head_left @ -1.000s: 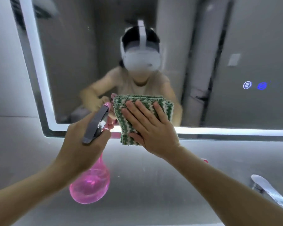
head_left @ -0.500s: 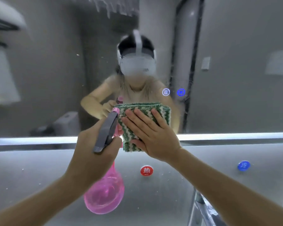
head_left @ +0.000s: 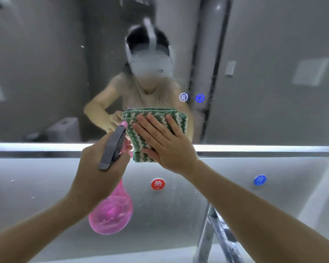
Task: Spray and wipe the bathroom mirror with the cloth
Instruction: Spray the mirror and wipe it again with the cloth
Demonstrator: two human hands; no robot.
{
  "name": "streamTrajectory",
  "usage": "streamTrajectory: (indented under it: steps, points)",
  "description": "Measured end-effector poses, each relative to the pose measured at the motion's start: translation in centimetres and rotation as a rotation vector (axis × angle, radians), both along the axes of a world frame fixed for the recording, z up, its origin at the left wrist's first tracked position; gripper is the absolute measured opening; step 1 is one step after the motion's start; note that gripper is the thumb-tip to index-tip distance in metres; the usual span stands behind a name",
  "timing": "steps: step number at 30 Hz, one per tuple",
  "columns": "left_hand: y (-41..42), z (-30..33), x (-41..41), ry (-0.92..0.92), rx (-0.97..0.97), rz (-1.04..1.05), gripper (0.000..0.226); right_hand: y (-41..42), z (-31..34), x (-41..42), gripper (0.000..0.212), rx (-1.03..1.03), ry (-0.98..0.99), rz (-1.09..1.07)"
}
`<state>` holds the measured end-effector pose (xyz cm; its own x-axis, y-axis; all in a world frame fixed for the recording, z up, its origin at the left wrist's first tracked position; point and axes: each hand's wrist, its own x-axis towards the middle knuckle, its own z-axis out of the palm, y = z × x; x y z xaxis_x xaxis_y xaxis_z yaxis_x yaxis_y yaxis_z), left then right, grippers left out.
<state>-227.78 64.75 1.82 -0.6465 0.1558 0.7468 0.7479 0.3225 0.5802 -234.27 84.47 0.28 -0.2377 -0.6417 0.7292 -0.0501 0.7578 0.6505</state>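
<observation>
Below, right hand (head_left: 165, 143) flat on cloth (head_left: 154, 118) against mirror (head_left: 46, 73); left hand (head_left: 101, 168) grips spray bottle (head_left: 110, 215).

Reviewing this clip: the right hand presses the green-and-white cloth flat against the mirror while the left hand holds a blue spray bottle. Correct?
Not quite. In the head view the spray bottle in the left hand is pink; the rest holds.

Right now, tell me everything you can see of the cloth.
The cloth is a folded knitted pad with green and white zigzag stripes and a green stitched edge. It looks soft and thick, with several layers showing at its right side. The right hand presses it flat against the lower part of the mirror, fingers spread and straight. Its bottom edge hangs over the lit strip below the glass. The pink spray bottle, held in the left hand, sits just beside its left edge.
</observation>
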Motion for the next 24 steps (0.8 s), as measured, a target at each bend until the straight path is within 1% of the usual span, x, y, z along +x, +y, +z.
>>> streamTrajectory:
  steps: [4, 5, 6, 7, 8, 10, 11, 14, 16, 18, 22, 24]
  points:
    - [1.0, -0.5, 1.0, 0.026, -0.041, 0.046, 0.024, 0.8, 0.4, 0.2, 0.053, 0.019, -0.028, 0.05]
    - [1.3, -0.5, 1.3, 0.026, -0.06, 0.049, 0.019, 1.4, 0.5, 0.4, 0.052, 0.012, -0.028, 0.043]
    - [1.7, -0.6, 1.6, 0.018, -0.087, 0.049, 0.01, 2.4, 0.6, 0.6, 0.052, 0.001, -0.023, 0.03]
    - [2.2, -0.5, 1.9, 0.017, -0.102, 0.066, 0.006, 3.8, 0.7, 0.9, 0.052, -0.006, -0.012, 0.017]
    - [2.9, -0.5, 2.0, 0.016, -0.109, 0.085, 0.011, 5.3, 0.8, 1.2, 0.052, -0.008, 0.0, 0.005]
    - [4.8, -0.4, 2.4, -0.005, -0.087, 0.114, 0.004, 8.8, 1.1, 2.1, 0.052, -0.004, 0.012, -0.007]
    - [6.0, -0.4, 2.7, -0.003, -0.079, 0.125, 0.005, 10.6, 1.3, 2.5, 0.052, -0.003, 0.013, -0.004]
    - [10.7, -0.3, 3.8, 0.017, -0.098, 0.116, 0.012, 15.8, 1.7, 3.8, 0.052, -0.002, 0.024, -0.004]
    - [14.0, -0.2, 4.1, 0.008, -0.1, 0.113, 0.029, 19.1, 1.6, 4.5, 0.053, 0.006, 0.037, -0.014]
    - [17.4, -0.2, 4.5, -0.006, -0.093, 0.099, 0.038, 22.6, 1.4, 5.3, 0.054, -0.003, 0.045, -0.023]
    - [24.0, -0.2, 5.1, -0.006, -0.096, 0.04, 0.036, 30.2, 0.6, 7.0, 0.053, -0.035, 0.073, -0.062]
    - [26.6, -0.2, 5.3, -0.011, -0.097, 0.013, 0.027, 34.1, -0.1, 7.9, 0.054, -0.063, 0.089, -0.103]
